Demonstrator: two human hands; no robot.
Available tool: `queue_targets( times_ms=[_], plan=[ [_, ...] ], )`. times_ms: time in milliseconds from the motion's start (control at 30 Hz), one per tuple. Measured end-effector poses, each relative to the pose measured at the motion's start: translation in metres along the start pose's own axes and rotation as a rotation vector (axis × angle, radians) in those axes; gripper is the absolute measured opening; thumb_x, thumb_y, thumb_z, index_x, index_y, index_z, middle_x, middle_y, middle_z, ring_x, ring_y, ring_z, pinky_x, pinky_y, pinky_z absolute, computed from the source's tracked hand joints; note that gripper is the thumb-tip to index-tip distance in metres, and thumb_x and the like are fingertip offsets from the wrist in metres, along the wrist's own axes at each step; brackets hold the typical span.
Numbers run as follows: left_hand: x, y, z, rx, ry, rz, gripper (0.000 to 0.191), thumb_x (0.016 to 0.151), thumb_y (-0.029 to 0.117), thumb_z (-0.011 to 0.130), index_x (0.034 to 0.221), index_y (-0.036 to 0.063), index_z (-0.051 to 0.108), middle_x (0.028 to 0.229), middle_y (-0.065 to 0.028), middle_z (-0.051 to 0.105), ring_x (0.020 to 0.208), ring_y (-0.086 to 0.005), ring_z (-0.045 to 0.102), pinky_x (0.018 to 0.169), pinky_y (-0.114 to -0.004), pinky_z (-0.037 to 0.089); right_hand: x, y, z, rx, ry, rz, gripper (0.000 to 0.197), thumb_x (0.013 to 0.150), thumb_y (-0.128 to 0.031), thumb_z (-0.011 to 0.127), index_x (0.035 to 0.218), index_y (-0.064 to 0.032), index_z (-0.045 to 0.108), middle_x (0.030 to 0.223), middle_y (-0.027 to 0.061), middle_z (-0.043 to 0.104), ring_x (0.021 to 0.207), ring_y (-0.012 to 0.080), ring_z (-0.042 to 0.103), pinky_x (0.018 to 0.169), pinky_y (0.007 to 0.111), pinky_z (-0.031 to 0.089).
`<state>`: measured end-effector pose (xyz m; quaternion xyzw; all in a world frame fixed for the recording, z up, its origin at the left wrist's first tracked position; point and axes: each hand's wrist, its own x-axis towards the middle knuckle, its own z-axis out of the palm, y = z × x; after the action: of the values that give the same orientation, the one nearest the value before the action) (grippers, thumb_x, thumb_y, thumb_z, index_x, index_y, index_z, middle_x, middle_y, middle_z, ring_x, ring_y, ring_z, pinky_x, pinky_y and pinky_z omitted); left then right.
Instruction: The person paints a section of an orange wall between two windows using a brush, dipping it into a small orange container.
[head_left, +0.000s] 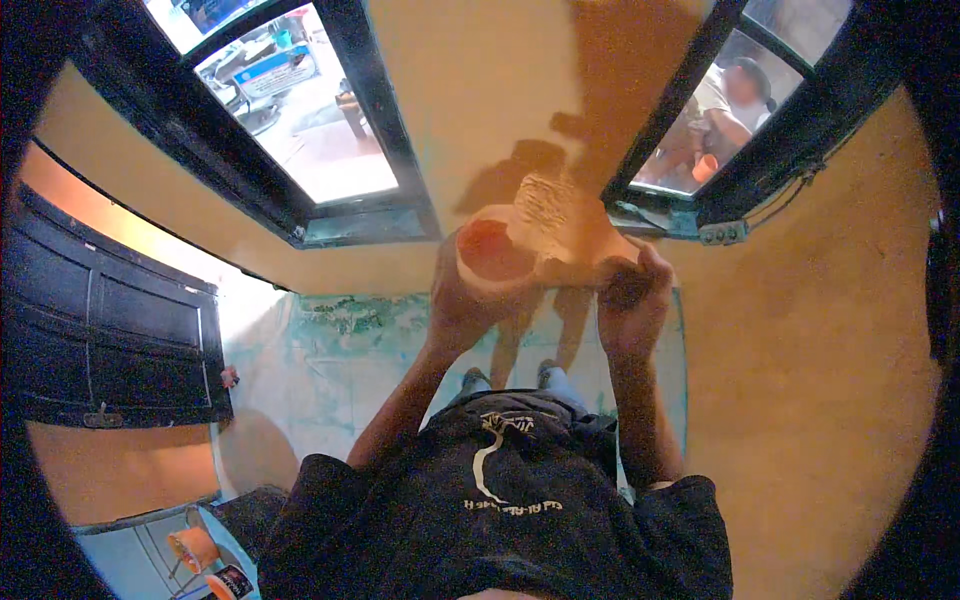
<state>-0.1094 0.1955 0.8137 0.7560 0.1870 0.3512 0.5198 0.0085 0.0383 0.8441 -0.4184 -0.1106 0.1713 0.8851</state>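
Observation:
My left hand (469, 304) is wrapped around a round, pale-rimmed cup (496, 251) that looks orange-red inside. In my right hand (637, 300) is what looks like a wide paintbrush (544, 202), held at its handle end. Its broad, ridged tan head points away to the upper left, close beside the cup's rim. Whether the two touch cannot be told. Both hands are raised in front of the yellow-orange wall (487, 75), and their shadows fall on it. How far the brush head is from the wall is unclear.
Dark-framed windows stand left (300, 112) and right (705, 127); a person (731, 105) shows through the right one. Below that window is a socket strip (724, 233) with a cable. A dark panelled door (112, 315) is at left, orange containers (193, 549) at lower left.

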Motion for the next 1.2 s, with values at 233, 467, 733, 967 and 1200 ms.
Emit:
queue_targets(
  times_ms=[233,467,733,967,1200],
  plan=[
    [-0.002,0.002,-0.002,0.078,0.030,-0.016,0.075,0.070,0.016,0.089,0.132,0.0026,0.049,0.123,-0.0132,0.062,0.114,-0.0236,0.062,0.097,-0.037,0.052,0.003,-0.013,0.011,0.161,-0.072,0.099,0.028,0.100,-0.025,0.054,0.114,-0.0020,0.063,0.089,0.0046,0.058,0.080,0.0165,0.064,0.073,0.028,0.055],
    [-0.003,0.001,0.001,0.099,0.046,-0.048,0.079,0.068,0.025,0.091,0.132,0.0025,0.051,0.124,-0.0151,0.061,0.114,-0.0277,0.061,0.098,-0.040,0.051,0.003,-0.002,-0.003,0.138,-0.121,0.095,0.031,0.100,-0.028,0.053,0.115,-0.0026,0.062,0.102,0.0068,0.065,0.093,0.0173,0.065,0.083,0.031,0.055],
    [0.003,0.016,0.005,0.072,0.006,-0.088,0.077,0.069,0.013,0.090,0.133,0.0025,0.047,0.121,-0.0114,0.065,0.111,-0.0229,0.064,0.097,-0.038,0.053,0.004,0.002,-0.002,0.148,-0.004,0.089,0.040,0.102,-0.040,0.050,0.120,-0.0054,0.062,0.092,0.0124,0.072,0.077,0.0191,0.068,0.065,0.030,0.054],
    [0.011,0.033,0.001,-0.113,-0.114,-0.191,0.070,0.070,0.012,0.089,0.128,0.0037,0.050,0.116,-0.0095,0.066,0.109,-0.0215,0.065,0.094,-0.036,0.054,0.002,-0.002,0.002,0.169,-0.054,0.075,0.040,0.102,-0.038,0.049,0.121,-0.0045,0.062,0.093,0.0133,0.072,0.078,0.0197,0.067,0.065,0.032,0.054],
    [0.005,0.013,0.000,-0.007,-0.036,-0.105,0.072,0.069,0.012,0.090,0.128,0.0039,0.051,0.118,-0.0099,0.066,0.109,-0.0222,0.065,0.095,-0.036,0.053,0.005,-0.007,0.004,0.154,0.014,0.100,0.037,0.103,-0.036,0.049,0.118,-0.0049,0.063,0.092,0.0136,0.072,0.075,0.0204,0.066,0.064,0.034,0.054]
  ],
)
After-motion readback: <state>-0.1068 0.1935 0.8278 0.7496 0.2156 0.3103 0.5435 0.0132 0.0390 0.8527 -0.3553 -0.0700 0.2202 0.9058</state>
